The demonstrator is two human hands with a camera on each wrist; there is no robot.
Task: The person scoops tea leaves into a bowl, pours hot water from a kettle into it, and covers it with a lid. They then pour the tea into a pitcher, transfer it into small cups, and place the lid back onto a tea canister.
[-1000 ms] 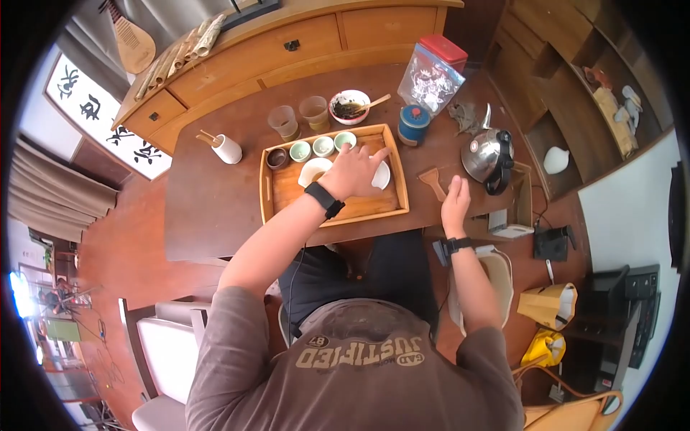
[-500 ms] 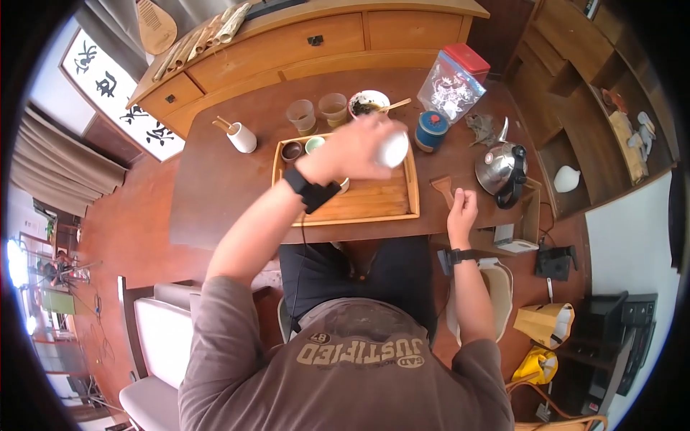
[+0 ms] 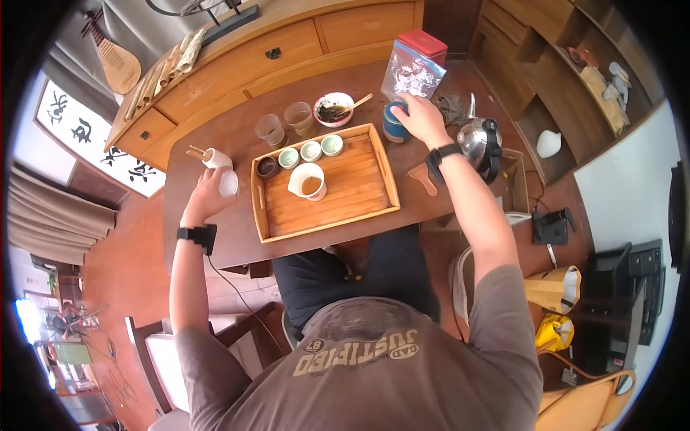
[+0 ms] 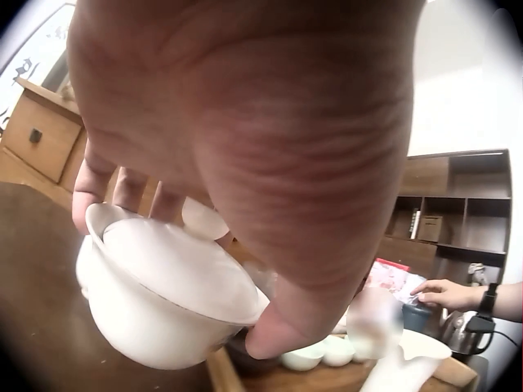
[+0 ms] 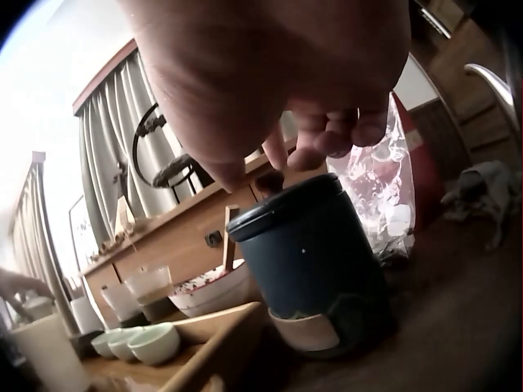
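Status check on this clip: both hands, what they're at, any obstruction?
Left hand gripping white lidded bowl. Right hand over blue canister, knob contact unclear. Plastic bag close behind canister.

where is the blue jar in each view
head: jar above and right of centre, outside the tray, right hand at its lid
left wrist: jar small, low on the right, partly hidden
right wrist: jar large, just right of centre
shared landmark: clear bag, behind the jar in all three
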